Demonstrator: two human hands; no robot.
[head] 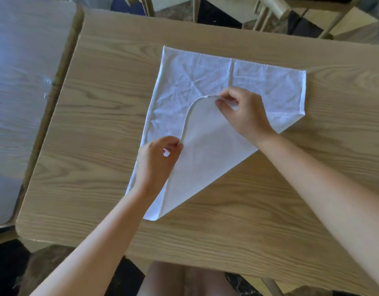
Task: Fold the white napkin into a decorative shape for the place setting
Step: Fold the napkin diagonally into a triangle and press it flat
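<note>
A white napkin (190, 82) lies spread on the light wooden table (99, 135). Its near corner is lifted and turned over toward the middle, forming a smooth flap with a curved hemmed edge. My left hand (157, 161) pinches that hem on the flap's left side, near the napkin's left edge. Further up, my right hand (244, 113) pinches the flap's tip, around the napkin's centre. The far part of the cloth is creased and lies flat.
A second table (24, 82) with a glossy top stands close on the left, with a narrow gap between. Chair frames (269, 16) stand beyond the far edge. My knees (184, 280) show below the near edge.
</note>
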